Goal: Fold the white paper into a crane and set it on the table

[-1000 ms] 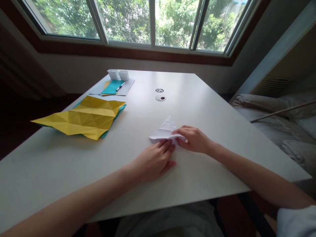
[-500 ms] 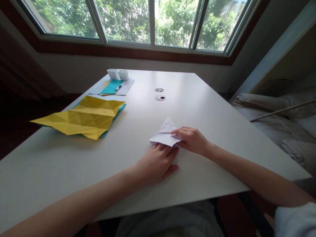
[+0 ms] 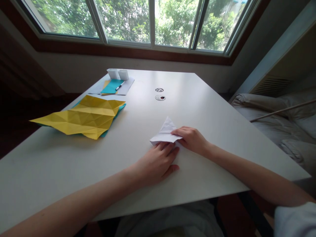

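A folded sheet of white paper (image 3: 164,133) lies on the white table (image 3: 207,171) in front of me, its point facing away. My right hand (image 3: 191,140) pinches the paper's right edge between thumb and fingers. Flat on the table, my left hand (image 3: 159,163) has its fingers stretched out and its thumb apart. The fingertips of that hand lie at the near edge of the paper, partly under its raised flap. The paper's underside is mostly hidden.
Creased yellow paper (image 3: 91,115) lies over teal paper (image 3: 106,133) at the left. Farther back are a teal sheet (image 3: 110,86), a pen (image 3: 120,86), white sheets (image 3: 129,86) and two small white containers (image 3: 123,75). Two round inserts (image 3: 160,97) sit in the tabletop.
The near flap of the white paper has lifted and shifted slightly away from me, showing more of my left fingers. Both hands have stayed almost in place.
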### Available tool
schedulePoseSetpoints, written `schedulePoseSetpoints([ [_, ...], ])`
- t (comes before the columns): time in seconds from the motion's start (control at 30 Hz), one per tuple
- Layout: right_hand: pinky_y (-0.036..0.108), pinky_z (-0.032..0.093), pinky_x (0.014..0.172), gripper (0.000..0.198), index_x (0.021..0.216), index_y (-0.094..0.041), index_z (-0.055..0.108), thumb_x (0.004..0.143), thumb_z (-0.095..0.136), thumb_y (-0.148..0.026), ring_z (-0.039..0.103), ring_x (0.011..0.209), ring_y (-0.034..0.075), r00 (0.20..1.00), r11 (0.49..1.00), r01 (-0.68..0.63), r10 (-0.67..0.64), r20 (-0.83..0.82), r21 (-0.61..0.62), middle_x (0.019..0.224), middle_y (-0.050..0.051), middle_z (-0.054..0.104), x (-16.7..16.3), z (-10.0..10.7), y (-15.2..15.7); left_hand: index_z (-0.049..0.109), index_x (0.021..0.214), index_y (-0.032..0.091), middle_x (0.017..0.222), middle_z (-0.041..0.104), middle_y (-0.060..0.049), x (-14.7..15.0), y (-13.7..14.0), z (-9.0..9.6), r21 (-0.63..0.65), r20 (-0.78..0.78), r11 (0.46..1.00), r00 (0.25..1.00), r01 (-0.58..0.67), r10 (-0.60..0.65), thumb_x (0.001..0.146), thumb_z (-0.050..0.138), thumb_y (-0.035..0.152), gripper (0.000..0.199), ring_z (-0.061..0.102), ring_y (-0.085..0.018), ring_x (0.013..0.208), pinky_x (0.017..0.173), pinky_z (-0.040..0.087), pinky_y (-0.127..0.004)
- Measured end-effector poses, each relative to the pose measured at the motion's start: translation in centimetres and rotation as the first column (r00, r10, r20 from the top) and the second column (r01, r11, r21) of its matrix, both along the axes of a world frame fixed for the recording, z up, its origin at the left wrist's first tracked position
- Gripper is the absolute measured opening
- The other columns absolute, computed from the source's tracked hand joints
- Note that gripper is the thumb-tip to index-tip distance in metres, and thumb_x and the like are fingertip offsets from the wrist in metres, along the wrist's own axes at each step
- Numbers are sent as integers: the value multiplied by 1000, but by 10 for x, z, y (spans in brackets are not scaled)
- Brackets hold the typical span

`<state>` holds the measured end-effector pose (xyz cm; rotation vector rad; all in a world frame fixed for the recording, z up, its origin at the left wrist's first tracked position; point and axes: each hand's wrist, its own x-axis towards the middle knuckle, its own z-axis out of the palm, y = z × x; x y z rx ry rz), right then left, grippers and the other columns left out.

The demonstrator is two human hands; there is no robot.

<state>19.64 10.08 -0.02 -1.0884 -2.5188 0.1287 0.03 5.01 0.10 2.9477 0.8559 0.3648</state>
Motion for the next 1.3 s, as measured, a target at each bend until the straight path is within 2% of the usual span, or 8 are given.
schedulePoseSetpoints([
  [0.1,26,45,82,26,99,-18,62,77,52,-9,60,92,17,1000,1000,8,-9,-14,-30,97,5,68,2,-2,1,60,94,16,95,61,-8,-8,2,11,7,99,1000,995,29,-30,90,36,26,27,56,-19,86,79,45,-32],
  [0.17,25,45,82,26,97,-19,63,76,52,-9,60,92,17,999,998,33,-34,-26,-47,96,4,68,2,-3,2,59,77,17,78,61,-4,-16,5,19,96,183,995,983,-40,22,88,40,24,24,55,-16,72,67,44,-29],
  [0.27,25,45,81,25,96,-20,63,76,53,-10,61,91,16,997,995,76,-77,-19,-68,96,3,68,1,-3,2,59,85,17,81,61,-4,-26,13,24,194,252,968,962,-157,106,82,50,30,16,55,-18,75,64,44,-29],
  [0.37,24,45,77,21,96,-21,63,79,52,-15,62,87,16,991,989,134,-134,14,-65,94,2,69,-1,-2,2,57,101,18,100,62,-6,-29,24,20,53,221,941,923,-335,316,77,54,31,28,56,-22,90,69,46,-30],
  [0.5,22,44,70,20,95,-22,63,87,45,-25,63,79,15,986,985,164,-162,43,-50,89,2,69,-3,-1,2,63,94,20,94,65,-4,-25,38,10,-169,185,895,878,-414,441,80,49,28,21,60,-18,79,68,46,-28],
  [0.87,23,43,70,18,93,-21,63,85,46,-24,62,79,15,993,993,116,-117,23,16,84,3,68,-2,-2,1,66,80,18,72,67,-4,-14,44,8,-159,148,869,859,-468,490,79,45,22,21,59,-17,62,60,41,-24],
  [1.03,24,44,75,19,95,-21,63,79,52,-19,61,86,17,993,993,116,-116,2,4,90,4,69,0,-3,2,66,84,18,79,68,-5,-12,44,8,-144,146,884,874,-446,464,78,45,19,22,61,-17,67,62,42,-24],
  [1.3,24,42,68,21,91,-20,62,88,43,-27,62,77,17,988,990,141,-141,61,-6,82,4,69,-2,0,1,67,77,17,77,68,-5,-11,44,11,-211,120,879,881,-428,458,78,45,21,23,60,-18,69,63,41,-26],
])
